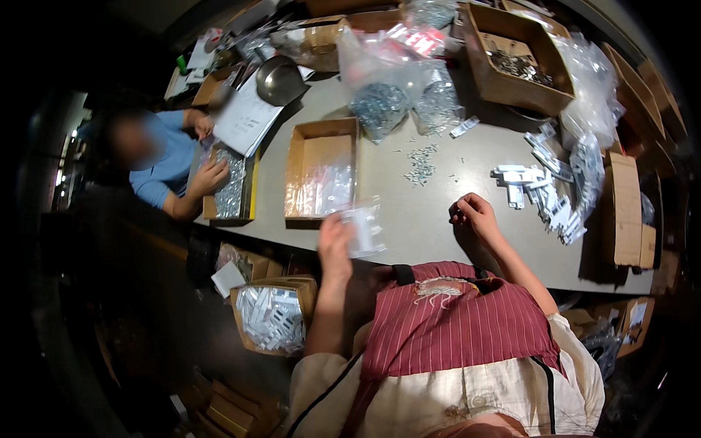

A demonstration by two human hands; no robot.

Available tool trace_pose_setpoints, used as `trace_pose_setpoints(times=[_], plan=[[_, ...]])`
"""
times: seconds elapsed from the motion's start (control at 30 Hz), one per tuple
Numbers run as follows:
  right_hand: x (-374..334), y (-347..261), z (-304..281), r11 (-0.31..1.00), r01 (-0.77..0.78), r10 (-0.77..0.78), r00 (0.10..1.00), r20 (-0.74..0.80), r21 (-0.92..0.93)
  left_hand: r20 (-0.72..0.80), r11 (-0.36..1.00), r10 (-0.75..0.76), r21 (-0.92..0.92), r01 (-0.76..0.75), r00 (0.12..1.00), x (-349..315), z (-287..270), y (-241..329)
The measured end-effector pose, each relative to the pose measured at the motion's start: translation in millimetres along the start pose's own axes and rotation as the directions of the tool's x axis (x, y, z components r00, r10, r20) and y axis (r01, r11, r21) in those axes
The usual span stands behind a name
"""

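My left hand (336,247), slightly blurred, grips a small transparent plastic bag (365,232) at the table's front edge. Just beyond it stands a shallow cardboard box (294,182) with similar transparent bags (323,188) lying in its near half. My right hand (478,217) hovers over or rests on the table to the right, thumb and fingers pinched on a small dark piece that I cannot make out. Ahead of that hand lies a loose scatter of small screws (421,164). To its right is a heap of white-grey metal brackets (544,191).
A co-worker in a blue shirt (159,157) handles a box of small parts (232,186) at the left. Bags of screws (380,106), a metal scoop (280,80) and a carton of metal parts (511,36) stand at the back. A carton of brackets (272,317) sits below the table.
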State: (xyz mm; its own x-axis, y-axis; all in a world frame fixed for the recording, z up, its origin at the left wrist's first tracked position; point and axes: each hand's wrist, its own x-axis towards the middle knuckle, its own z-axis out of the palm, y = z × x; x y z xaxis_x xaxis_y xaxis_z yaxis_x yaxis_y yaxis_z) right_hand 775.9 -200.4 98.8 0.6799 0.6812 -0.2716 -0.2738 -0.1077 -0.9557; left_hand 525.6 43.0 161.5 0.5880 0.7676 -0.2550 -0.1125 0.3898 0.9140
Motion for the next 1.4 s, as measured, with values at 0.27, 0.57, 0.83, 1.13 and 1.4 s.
trace_pose_setpoints(times=[0.27,0.57,0.83,1.13,1.4], plan=[[35,-21,29,0.713,0.254,-0.13,0.964,0.233,-0.653,-0.606,0.372,0.383,0.792,0.484,0.697,-105,-235,40],[38,-26,50,0.507,0.39,-0.246,0.92,0.305,-0.769,0.198,0.065,0.633,0.95,-0.306,0.748,36,-69,44],[17,-15,23,0.693,0.464,-0.371,0.886,0.28,-0.551,0.079,0.067,0.416,0.991,-0.117,0.906,232,25,9],[27,3,25,0.909,0.236,-0.189,0.968,0.163,-0.343,0.143,0.701,0.146,0.683,-0.204,0.979,243,8,18],[20,-68,96,0.917,-0.105,0.006,0.969,0.249,0.385,0.221,0.983,0.173,-0.105,-0.153,0.96,63,125,29]])
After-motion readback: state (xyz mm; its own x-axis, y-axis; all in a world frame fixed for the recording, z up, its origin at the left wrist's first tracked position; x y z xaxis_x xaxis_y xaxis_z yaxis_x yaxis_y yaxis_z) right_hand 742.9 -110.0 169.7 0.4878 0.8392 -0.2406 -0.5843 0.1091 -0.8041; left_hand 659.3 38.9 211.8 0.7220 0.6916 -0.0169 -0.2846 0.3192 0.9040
